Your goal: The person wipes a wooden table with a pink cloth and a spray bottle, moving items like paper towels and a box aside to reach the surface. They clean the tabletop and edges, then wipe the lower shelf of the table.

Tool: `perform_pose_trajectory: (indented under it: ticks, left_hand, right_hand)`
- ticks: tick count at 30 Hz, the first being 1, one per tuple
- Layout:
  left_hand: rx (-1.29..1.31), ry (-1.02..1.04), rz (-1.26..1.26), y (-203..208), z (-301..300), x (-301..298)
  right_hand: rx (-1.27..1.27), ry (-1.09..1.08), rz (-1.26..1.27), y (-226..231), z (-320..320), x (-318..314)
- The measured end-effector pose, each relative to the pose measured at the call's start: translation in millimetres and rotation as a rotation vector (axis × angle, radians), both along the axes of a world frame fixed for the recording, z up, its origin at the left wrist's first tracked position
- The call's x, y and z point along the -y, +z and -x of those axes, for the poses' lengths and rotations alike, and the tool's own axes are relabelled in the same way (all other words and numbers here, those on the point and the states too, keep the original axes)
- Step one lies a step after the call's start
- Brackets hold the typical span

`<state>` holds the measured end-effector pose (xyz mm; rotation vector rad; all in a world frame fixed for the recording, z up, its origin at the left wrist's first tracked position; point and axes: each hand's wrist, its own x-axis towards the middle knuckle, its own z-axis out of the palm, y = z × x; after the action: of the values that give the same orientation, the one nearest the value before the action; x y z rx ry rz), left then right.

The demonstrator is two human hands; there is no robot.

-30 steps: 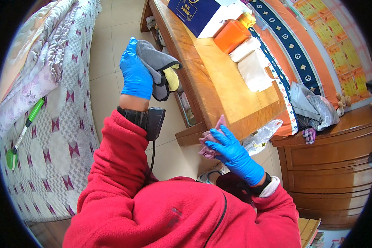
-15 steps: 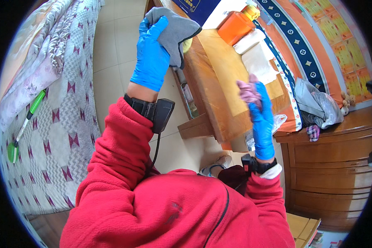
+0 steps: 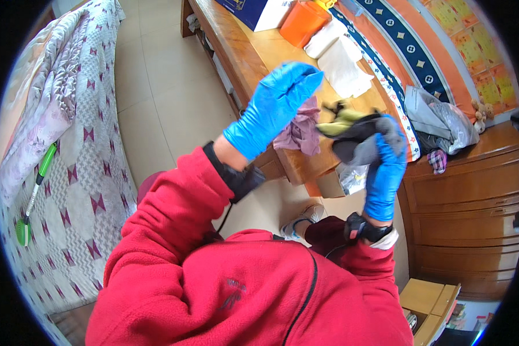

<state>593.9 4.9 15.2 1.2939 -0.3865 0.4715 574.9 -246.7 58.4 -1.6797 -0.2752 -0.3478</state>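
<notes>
My left hand (image 3: pixel 275 106) wears a blue glove and is over the near edge of the wooden table, its fingers pressed together and pointing right. Crumpled purple cloth (image 3: pixel 303 131) shows directly below those fingers; whether they pinch it is hidden. In my right hand (image 3: pixel 386 176), also gloved in blue, is a bunched grey cloth (image 3: pixel 358 144) with dark edging, held in closed fingers. A yellow-green piece (image 3: pixel 342 123) sticks out of that bundle toward the left. Motion blurs the bundle somewhat.
On the wooden table (image 3: pixel 259 49) stand an orange container (image 3: pixel 304 24) and a blue-and-white box (image 3: pixel 254 12), with white paper towels (image 3: pixel 340 66) beside them. A patterned bed (image 3: pixel 83 190) is at left, with a green-handled brush (image 3: pixel 36 190) on it. Wooden drawers (image 3: pixel 461 219) stand at right.
The grey cloth has gone from my left hand to my right hand. The purple cloth, earlier in my right hand, is now below my left, which has moved right and nearer.
</notes>
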Motion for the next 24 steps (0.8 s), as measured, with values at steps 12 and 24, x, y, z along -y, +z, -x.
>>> perform_pose_trajectory:
  ticks: [12,24]
  left_hand:
    - [0.218,0.500,-1.034,-106.7,21.4,21.6]
    - [-1.210,0.018,0.372,-292.9,81.5,71.0]
  right_hand:
    - [0.158,0.054,0.359,-108.8,-51.2,22.9]
    - [0.479,-0.142,0.787,-120.8,-68.6,6.7]
